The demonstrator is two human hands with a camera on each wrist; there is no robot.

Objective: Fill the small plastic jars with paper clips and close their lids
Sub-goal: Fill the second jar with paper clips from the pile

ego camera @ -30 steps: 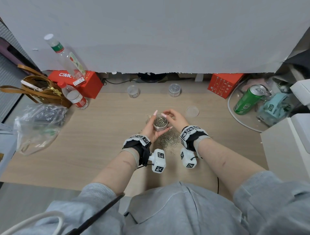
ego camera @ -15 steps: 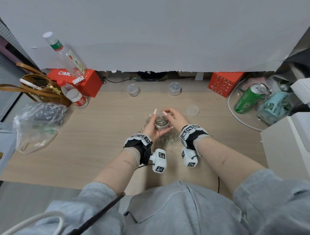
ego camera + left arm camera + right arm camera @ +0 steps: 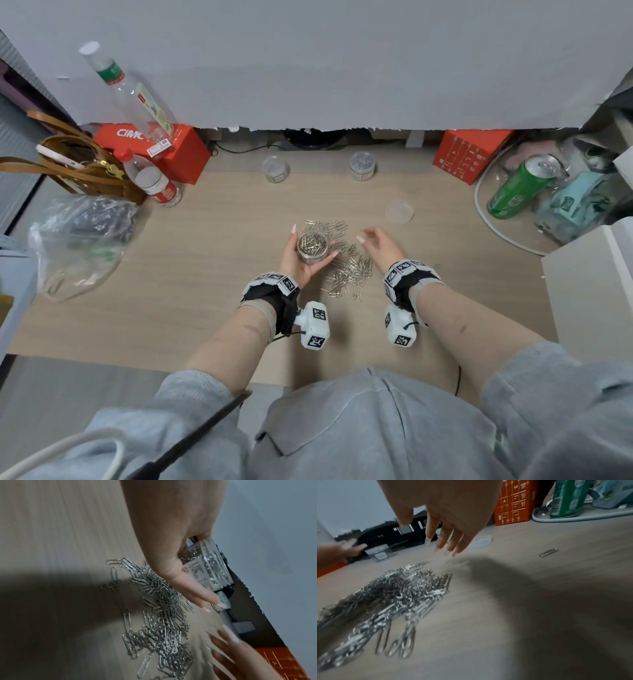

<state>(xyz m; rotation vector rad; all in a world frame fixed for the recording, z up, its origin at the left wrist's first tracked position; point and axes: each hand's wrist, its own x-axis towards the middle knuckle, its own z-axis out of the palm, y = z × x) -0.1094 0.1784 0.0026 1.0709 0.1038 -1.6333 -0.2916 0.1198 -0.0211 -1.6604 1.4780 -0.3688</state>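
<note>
Jar (image 3: 311, 247) full of paper clips sits lidless in left grip (image 3: 297, 262); right grip (image 3: 383, 246) loose, holding nothing

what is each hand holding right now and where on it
The left hand holds the open jar of paper clips by its side wall, thumb and fingers wrapped around it. The right hand holds nothing; its fingers are spread above the desk.

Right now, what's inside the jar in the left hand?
The jar, held by the left hand, is filled nearly to the rim with silver paper clips. It has no lid on. Its bottom is hidden by clips and palm.
</note>
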